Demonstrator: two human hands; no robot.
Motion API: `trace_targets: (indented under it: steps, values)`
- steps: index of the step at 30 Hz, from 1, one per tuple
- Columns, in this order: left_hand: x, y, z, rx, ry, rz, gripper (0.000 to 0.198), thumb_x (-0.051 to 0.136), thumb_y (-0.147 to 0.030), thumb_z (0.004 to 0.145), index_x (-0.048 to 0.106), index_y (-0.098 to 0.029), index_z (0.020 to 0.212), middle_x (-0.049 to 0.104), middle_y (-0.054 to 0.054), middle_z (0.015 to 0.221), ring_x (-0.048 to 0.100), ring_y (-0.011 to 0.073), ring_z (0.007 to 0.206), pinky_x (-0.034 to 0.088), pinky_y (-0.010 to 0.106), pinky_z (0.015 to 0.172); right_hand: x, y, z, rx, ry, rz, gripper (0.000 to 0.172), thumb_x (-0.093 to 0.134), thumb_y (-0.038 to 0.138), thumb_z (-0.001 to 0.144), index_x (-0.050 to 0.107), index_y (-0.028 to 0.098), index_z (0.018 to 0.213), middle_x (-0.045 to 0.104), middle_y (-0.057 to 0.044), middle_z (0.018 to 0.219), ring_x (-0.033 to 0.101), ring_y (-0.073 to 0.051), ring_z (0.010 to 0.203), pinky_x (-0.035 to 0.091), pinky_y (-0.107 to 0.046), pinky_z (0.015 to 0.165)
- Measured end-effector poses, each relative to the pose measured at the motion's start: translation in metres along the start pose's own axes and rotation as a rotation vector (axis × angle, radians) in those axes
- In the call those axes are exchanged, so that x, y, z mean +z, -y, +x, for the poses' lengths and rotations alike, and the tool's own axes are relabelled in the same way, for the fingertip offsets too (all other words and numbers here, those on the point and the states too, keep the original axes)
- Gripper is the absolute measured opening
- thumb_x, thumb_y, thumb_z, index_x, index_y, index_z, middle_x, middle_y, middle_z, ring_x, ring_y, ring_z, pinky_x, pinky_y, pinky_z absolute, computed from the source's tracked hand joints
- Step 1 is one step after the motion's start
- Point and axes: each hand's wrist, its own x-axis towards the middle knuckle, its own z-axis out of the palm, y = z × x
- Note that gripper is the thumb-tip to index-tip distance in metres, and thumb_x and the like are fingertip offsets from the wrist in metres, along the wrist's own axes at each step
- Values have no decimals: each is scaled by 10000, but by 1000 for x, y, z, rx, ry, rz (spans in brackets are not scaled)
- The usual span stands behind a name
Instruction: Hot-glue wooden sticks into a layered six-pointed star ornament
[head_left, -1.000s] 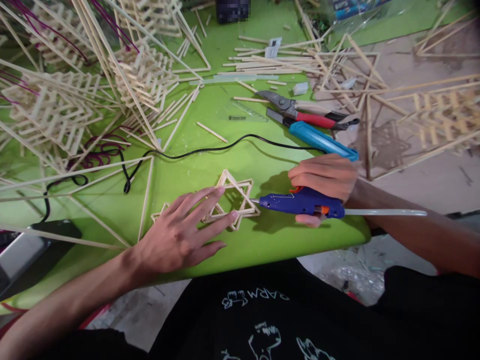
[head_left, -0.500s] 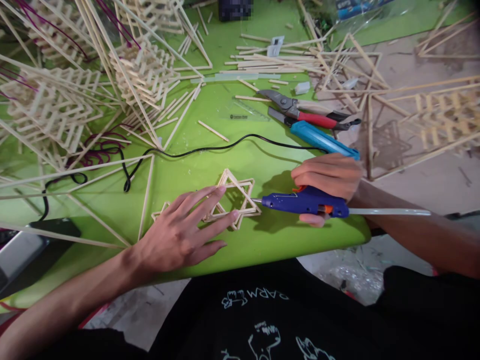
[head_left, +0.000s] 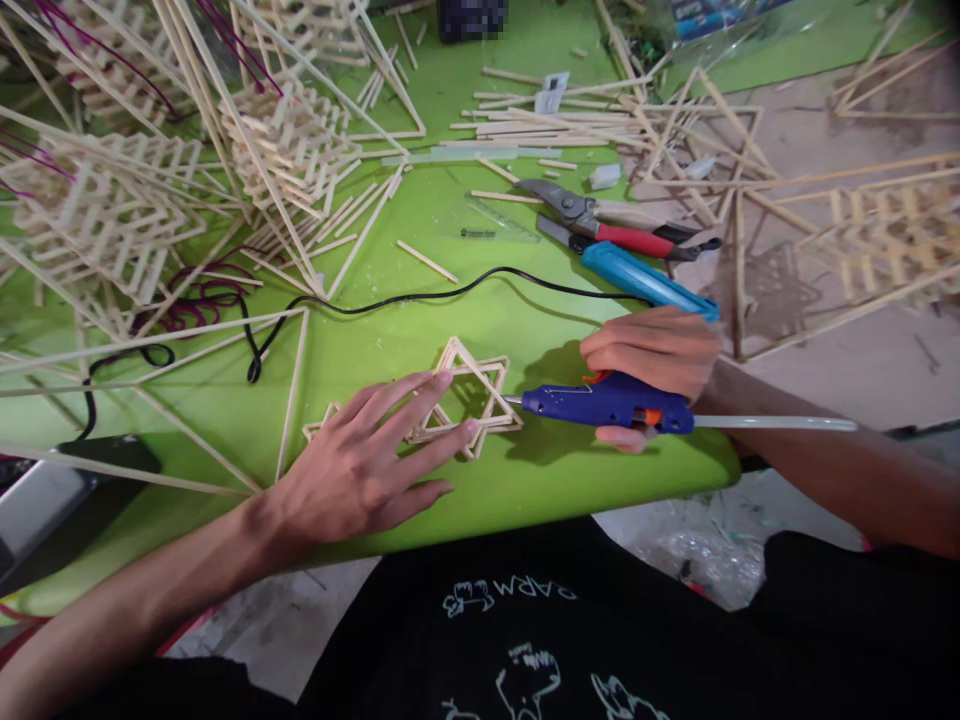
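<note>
A star-shaped frame of thin wooden sticks (head_left: 491, 372) lies on the green tabletop. My left hand (head_left: 367, 460) rests over its left side with fingers spread, two fingertips touching the sticks. Part of the frame is hidden under that hand, and a stick corner (head_left: 321, 420) pokes out at its left. My right hand (head_left: 652, 350) is wrapped round a blue hot glue gun (head_left: 577, 403) with an orange trigger. The gun's metal nozzle meets the right side of the star. A clear glue stick (head_left: 772, 423) protrudes from the back of the gun.
Pruning shears (head_left: 577, 208) and a turquoise-handled cutter (head_left: 649, 280) lie beyond my right hand. A black cable (head_left: 420, 298) crosses the table. Stacked stick structures (head_left: 281, 150) crowd the left, loose sticks (head_left: 540, 128) the back. More stick frames (head_left: 885, 240) stand at right.
The glue gun and my right hand have shifted very slightly to the left, the nozzle staying by the star. My left hand looks unmoved.
</note>
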Motion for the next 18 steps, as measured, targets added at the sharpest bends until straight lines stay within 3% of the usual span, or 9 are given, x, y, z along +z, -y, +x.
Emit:
trace_targets:
  steps: [4, 8, 11, 14, 18]
  values:
    - [1, 0, 0, 0, -5, 0, 562, 678, -385, 926, 526, -202, 1436, 462, 224, 1521, 479, 360, 1401, 556, 504, 995, -5, 5, -4, 75, 47, 23, 417, 490, 605, 812, 674, 232, 841, 708, -71, 755, 685, -210, 693, 621, -361, 643]
    - [0, 0, 1, -7, -1, -6, 545, 676, -374, 928, 538, -204, 1427, 468, 221, 1517, 481, 353, 1401, 556, 501, 998, -13, 11, -13, 400, 334, -1, 502, 427, 675, 750, 769, 351, 924, 762, -12, 933, 711, -246, 904, 635, -397, 867]
    - [0, 0, 1, -1, -3, -9, 539, 676, -377, 927, 546, -201, 1420, 466, 225, 1520, 481, 356, 1400, 557, 504, 996, -18, 9, -17, 409, 443, 10, 539, 399, 655, 747, 779, 371, 1001, 765, 26, 1026, 712, -240, 977, 620, -374, 941]
    - [-1, 0, 0, -3, -8, -9, 535, 678, -373, 925, 550, -199, 1414, 479, 224, 1510, 487, 354, 1395, 561, 503, 990, -18, 5, -19, 321, 394, -8, 533, 439, 667, 757, 780, 331, 991, 771, 5, 1005, 716, -227, 937, 630, -345, 905]
    - [-1, 0, 0, -2, 3, -4, 550, 679, -376, 924, 541, -204, 1428, 472, 229, 1515, 480, 362, 1400, 557, 508, 992, -12, 6, -14, 292, 236, -42, 481, 487, 677, 777, 756, 297, 898, 766, -37, 877, 717, -226, 833, 650, -371, 807]
